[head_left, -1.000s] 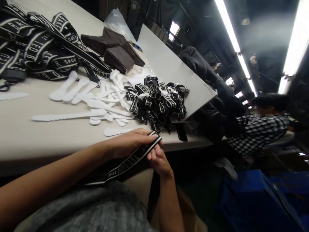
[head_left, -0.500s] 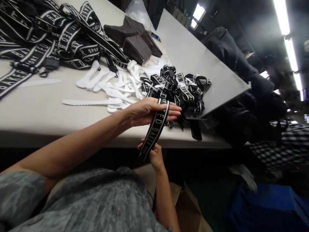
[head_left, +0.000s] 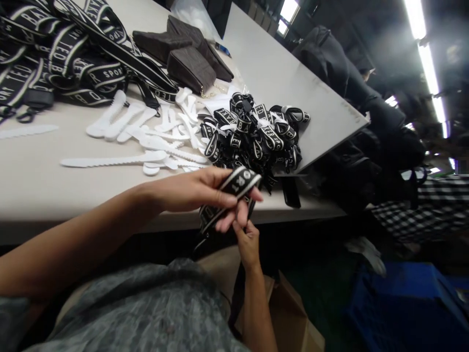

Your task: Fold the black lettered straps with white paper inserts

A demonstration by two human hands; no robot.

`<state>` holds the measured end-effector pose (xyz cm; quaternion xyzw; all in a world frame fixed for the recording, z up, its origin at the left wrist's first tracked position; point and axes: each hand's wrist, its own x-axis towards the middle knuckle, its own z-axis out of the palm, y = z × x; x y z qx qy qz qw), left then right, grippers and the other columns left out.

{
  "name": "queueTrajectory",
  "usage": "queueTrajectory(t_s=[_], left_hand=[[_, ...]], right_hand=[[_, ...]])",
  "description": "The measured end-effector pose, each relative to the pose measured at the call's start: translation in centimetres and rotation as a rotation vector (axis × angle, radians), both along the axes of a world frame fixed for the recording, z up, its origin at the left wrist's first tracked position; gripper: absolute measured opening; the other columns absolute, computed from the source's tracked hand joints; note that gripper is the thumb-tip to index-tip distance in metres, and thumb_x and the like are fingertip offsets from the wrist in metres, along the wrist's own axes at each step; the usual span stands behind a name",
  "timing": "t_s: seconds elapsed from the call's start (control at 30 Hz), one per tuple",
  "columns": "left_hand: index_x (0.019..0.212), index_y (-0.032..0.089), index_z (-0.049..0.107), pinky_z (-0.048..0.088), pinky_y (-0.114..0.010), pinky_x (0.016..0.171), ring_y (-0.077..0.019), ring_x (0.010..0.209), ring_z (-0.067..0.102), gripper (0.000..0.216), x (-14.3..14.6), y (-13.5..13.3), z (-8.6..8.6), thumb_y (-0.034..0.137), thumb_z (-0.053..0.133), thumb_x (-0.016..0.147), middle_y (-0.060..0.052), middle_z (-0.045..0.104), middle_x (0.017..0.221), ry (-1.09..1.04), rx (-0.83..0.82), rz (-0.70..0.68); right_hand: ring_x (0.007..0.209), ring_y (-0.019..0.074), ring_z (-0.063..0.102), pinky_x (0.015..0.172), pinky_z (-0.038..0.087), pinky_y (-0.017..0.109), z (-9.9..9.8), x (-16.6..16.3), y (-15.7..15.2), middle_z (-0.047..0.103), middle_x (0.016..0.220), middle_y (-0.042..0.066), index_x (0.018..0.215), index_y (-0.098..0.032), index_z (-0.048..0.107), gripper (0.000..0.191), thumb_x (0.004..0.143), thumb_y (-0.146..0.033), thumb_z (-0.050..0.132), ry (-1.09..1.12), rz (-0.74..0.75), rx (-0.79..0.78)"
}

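Left grip: left hand point(head_left: 200, 191) clenched on a folded black strap point(head_left: 234, 188) with white lettering, thumb over the fold, held at the near bench point(head_left: 54, 188) edge.
Right grip: right hand point(head_left: 248, 242) below it, fingertips pinching the strap's lower end.
Beyond: pile of folded straps point(head_left: 256, 134); white plastic strips point(head_left: 146, 142); long straps point(head_left: 66, 54); dark pouches point(head_left: 183, 58).

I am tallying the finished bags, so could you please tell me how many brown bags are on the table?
3: one flat at the back left, one in front, one behind it to the right. More may be hidden.
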<state>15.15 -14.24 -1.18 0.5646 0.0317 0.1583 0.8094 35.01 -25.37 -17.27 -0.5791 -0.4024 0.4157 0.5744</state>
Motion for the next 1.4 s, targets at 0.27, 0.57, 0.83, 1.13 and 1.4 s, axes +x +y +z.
queueTrajectory(t_s=[0.27,0.57,0.83,1.13,1.4], left_hand=[[0.114,0.019,0.076,0.049,-0.027,0.08,-0.0204,0.085,0.065,0.053,2.2,-2.3,-5.9,-0.001,0.046,0.075,-0.007,0.071,0.096,0.291,0.754,0.524],[0.111,0.017,0.07,0.051,-0.02,0.069,-0.0143,0.077,0.063,0.021,4.9,-1.1,-1.6,0.025,0.064,0.093,-0.004,0.07,0.092,0.069,0.095,0.891],[0.1,0.018,0.072,0.058,-0.022,0.068,-0.0169,0.076,0.07,0.013,4.4,-3.4,3.5,0.015,0.066,0.089,-0.003,0.072,0.086,-0.075,0.091,0.786],[0.097,0.019,0.073,0.061,-0.023,0.062,-0.0203,0.076,0.073,0.012,3.2,-2.4,5.4,0.015,0.062,0.092,-0.004,0.072,0.085,-0.034,0.109,0.706],[0.092,0.015,0.075,0.064,-0.029,0.069,-0.0227,0.076,0.074,0.013,3.0,-1.6,6.6,0.011,0.068,0.082,-0.006,0.072,0.083,-0.041,-0.017,0.668]], right_hand=[[0.099,0.0244,0.066,0.09,0.05,0.037,9.2,8.9,-7.2,0.065,0.097,0.006,0.093,-0.02,0.069,0.016,0.08,-0.028,0.075,-0.532,-0.418,0.294],[0.065,0.0186,0.064,0.062,0.051,0.028,5.9,1.7,-9.4,0.067,0.076,0.001,0.086,-0.026,0.063,0.016,0.079,-0.023,0.077,-0.82,-0.052,0.227],[0.075,0.02,0.056,0.065,0.047,0.031,0.2,-5.5,-2.9,0.052,0.086,0.005,0.105,-0.025,0.053,0.024,0.091,-0.006,0.05,-0.928,-0.567,0.516],[0.111,0.0272,0.056,0.097,0.048,0.045,0.7,-6.8,0.1,0.055,0.12,0.015,0.113,-0.021,0.05,0.033,0.082,-0.012,0.06,-0.605,-0.356,0.41],[0.13,0.0305,0.051,0.117,0.034,0.044,4.1,-4.2,-0.8,0.06,0.137,0.01,0.138,-0.022,0.055,0.079,0.07,-0.046,0.085,-0.039,0.277,0.186]])
